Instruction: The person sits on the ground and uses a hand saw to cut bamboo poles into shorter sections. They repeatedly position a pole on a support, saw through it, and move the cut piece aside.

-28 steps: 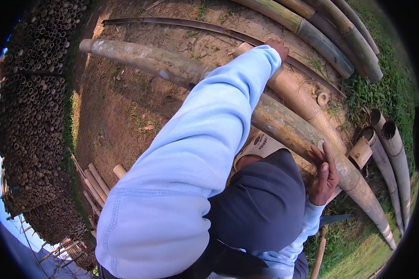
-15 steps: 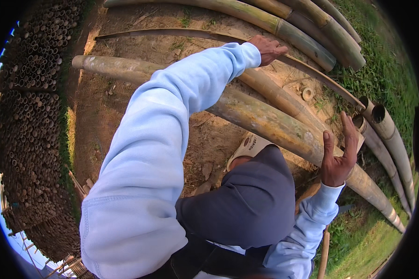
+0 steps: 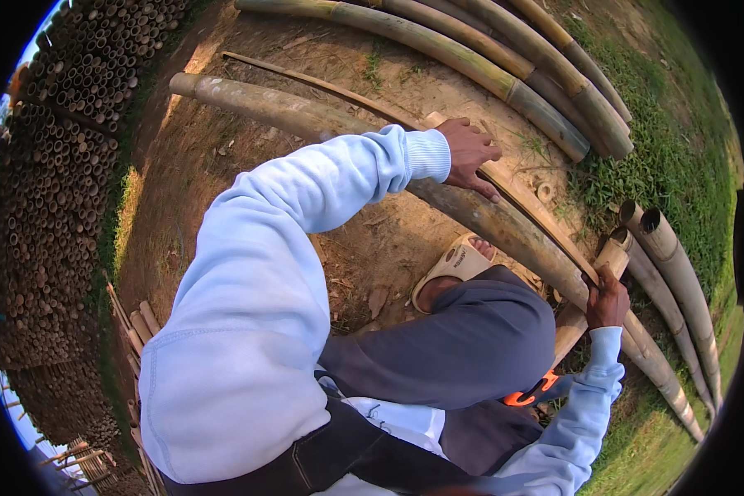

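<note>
Bamboo strip runs under your left hand, fingers apart, contact unclear, to your right hand, fingers clamped on it. Thick pole lies alongside, just nearer you than the left fingers; sandal sits below those fingers, past the pole.

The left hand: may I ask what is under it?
A long bamboo strip passes under the left hand and shows on both sides. The stretch directly beneath the palm is covered, so contact there cannot be seen.
</note>
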